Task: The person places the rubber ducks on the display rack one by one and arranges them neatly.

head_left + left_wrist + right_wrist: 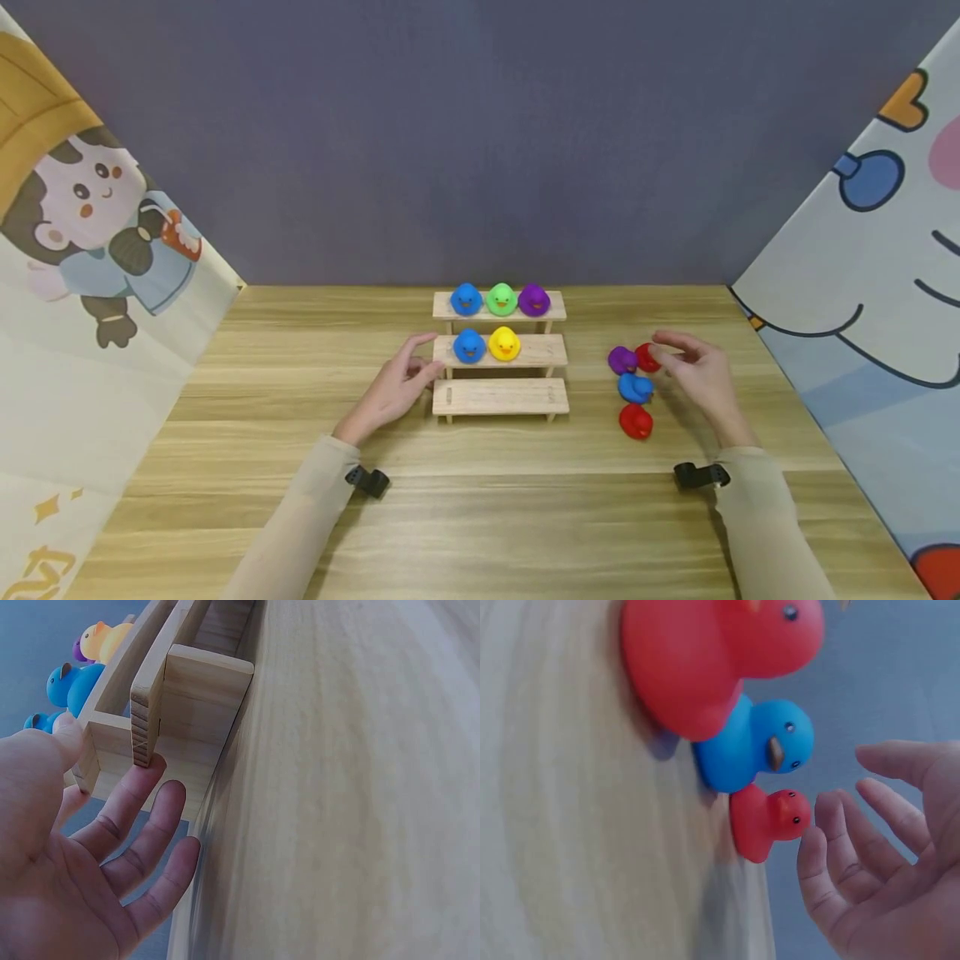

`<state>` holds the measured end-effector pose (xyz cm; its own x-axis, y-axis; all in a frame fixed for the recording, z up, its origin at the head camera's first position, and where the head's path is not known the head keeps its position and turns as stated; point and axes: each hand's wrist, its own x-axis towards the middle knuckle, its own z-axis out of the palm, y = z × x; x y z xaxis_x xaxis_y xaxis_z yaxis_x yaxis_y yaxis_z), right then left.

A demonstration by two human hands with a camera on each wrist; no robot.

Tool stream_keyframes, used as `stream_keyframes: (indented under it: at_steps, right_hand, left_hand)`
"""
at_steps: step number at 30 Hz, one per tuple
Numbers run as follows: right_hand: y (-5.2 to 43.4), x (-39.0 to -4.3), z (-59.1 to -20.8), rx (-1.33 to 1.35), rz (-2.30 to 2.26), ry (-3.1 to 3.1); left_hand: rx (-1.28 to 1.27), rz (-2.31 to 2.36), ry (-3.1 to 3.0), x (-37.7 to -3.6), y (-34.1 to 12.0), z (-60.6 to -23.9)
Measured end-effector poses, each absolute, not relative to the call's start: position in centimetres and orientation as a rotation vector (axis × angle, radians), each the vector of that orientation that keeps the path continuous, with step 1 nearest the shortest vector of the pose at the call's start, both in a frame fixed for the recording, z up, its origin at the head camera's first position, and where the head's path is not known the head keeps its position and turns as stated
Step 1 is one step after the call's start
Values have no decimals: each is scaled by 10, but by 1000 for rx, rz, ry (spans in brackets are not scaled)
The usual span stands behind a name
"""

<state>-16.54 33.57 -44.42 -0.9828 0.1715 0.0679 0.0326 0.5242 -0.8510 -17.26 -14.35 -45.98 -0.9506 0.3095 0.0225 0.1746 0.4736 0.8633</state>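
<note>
The left hand [393,387] lies open with its fingers spread and nearly straight, the fingertips [150,766] touching the left end of the wooden three-step rack [500,397]; it grips nothing, and its forearm rests on the table [300,500], angled inward. The right hand [697,371] is also loosely open, fingers gently bent and apart, holding nothing. It hovers just beside the far red duck [647,357], whose head sits close to the fingertips [832,810] without clear contact. That duck stands on the table right of the rack, beside a purple duck [622,359], with a blue duck [635,387] and a second red duck [636,421] nearer the person.
</note>
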Motion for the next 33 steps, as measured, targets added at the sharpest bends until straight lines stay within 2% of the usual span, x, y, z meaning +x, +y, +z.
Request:
stream_keyframes:
  at_steps: [33]
  right_hand:
    - [342,-171,-461,-283,1399,-2828]
  left_hand:
    - [466,1451,2638,-172,-143,-461]
